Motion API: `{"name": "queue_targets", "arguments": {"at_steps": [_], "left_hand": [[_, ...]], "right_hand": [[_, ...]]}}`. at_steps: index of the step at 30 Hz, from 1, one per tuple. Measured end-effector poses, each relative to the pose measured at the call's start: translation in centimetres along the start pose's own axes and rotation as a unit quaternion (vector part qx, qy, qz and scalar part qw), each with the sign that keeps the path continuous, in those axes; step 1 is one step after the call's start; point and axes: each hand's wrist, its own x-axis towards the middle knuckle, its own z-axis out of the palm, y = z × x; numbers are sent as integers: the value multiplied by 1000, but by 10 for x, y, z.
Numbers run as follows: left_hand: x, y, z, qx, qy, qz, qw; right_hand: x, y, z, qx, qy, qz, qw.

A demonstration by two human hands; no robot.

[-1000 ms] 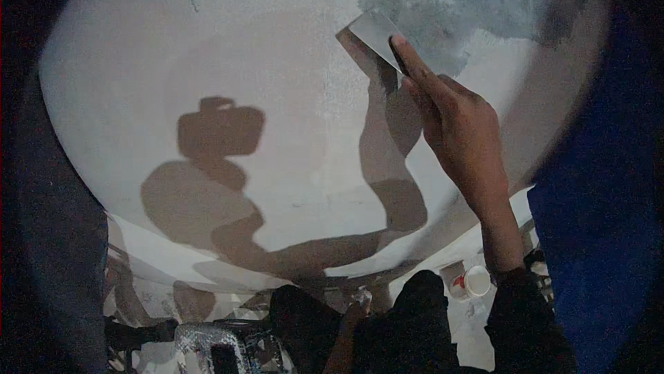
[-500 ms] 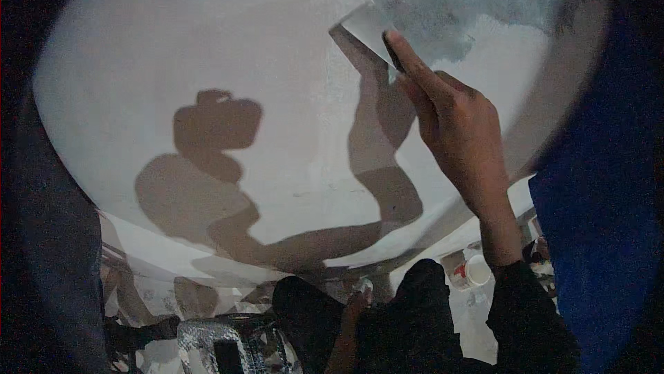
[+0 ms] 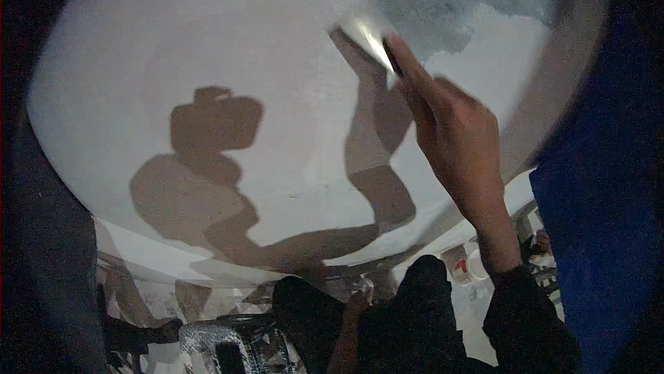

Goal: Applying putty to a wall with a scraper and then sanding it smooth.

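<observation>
My right hand (image 3: 456, 122) is closed round the dark handle of a putty knife (image 3: 370, 41). Its wide metal blade catches a bright glare and meets or hovers close to a white wall (image 3: 290, 49); contact is hard to tell. Just right of the blade, a rough grey patch (image 3: 422, 7) spreads over the wall. Low down between my knees, my left hand (image 3: 355, 303) has its fingers curled about something small and pale that I cannot make out.
A silvery, plastic-wrapped seat or box (image 3: 207, 336) stands lower left. A white bucket (image 3: 477, 265) with a red mark sits on the floor right of my knee. Small clutter lies beyond it. A blue panel (image 3: 595, 249) borders the right side. Shadows cross the wall.
The putty knife's blade has tilted slightly and now shines, its far edge blurred. My right hand has shifted only a little. My left hand stays by my knees.
</observation>
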Motion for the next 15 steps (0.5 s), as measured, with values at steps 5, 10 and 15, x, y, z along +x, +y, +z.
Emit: {"name": "queue_targets", "arguments": {"at_steps": [5,10,15], "left_hand": [[1,34,8,-223,143,8,964],[-2,57,-34,-66,-76,132,986],[-56,-16,5,-57,11,-96,994]], "right_hand": [[-16,11,-7,0,-66,77,995],[21,12,1,310,4,5,951],[-14,-8,-4,786,-186,124,577]]}}
